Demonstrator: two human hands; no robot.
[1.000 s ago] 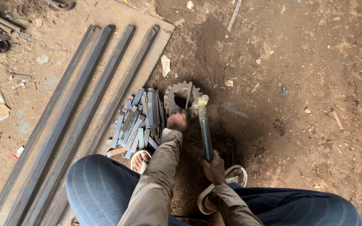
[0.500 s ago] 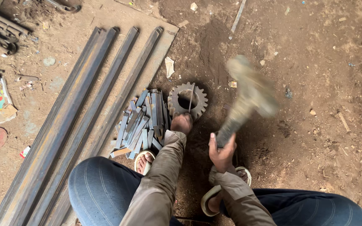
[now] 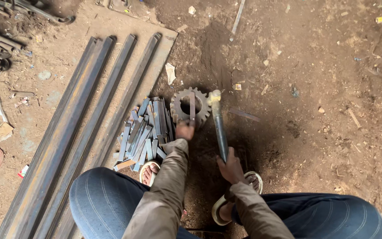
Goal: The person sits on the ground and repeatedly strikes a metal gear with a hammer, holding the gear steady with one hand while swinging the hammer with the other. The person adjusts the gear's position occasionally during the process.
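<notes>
No box, tray or bin shows; the nearest thing to a holder is the grey toothed steel gear ring (image 3: 190, 107) lying flat on the dirt floor (image 3: 315, 132), its round hole open and holding nothing but the floor beneath.

Across that ring lies a short flat strip of grey steel (image 3: 192, 106), running from the far rim to the near rim, straight and dull. The left hand (image 3: 185, 131) sits at its near end, fingers pressed together and pinching the strip. Just right of this hand, the hammer with a pale metal head and dark steel handle (image 3: 218, 126) has its head resting at the ring's right edge, touching or nearly so. The right hand (image 3: 231, 167) is wrapped tight around the handle's near end, close to the body.

Just left of the left hand lies a heap of similar short grey steel strips (image 3: 144, 130), piled at angles. Farther left, long dark steel bars (image 3: 80, 128) lie side by side on a flat board (image 3: 166, 44).
</notes>
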